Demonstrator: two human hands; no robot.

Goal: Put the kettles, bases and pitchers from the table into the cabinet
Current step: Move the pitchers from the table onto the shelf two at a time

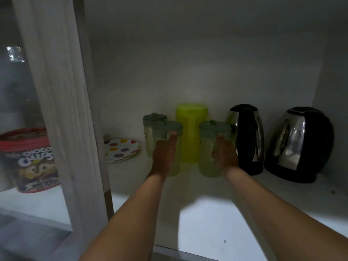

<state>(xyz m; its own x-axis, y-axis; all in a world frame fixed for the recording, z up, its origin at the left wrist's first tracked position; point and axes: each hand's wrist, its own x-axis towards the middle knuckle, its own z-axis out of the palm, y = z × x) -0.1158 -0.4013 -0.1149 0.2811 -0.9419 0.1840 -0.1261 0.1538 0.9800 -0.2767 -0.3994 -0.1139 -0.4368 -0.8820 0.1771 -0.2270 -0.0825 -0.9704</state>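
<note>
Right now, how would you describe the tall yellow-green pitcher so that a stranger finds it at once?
Look on the cabinet shelf, left of the two kettles. The tall pitcher stands at the back, between the pale pitchers the hands hold. It alone is bright yellow-green and has no grey lid.

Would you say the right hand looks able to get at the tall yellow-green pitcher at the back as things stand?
Probably not directly: the right hand is wrapped around a small grey-lidded pitcher, and that one and its twin stand in front of the yellow-green pitcher, leaving a narrow gap.
</note>
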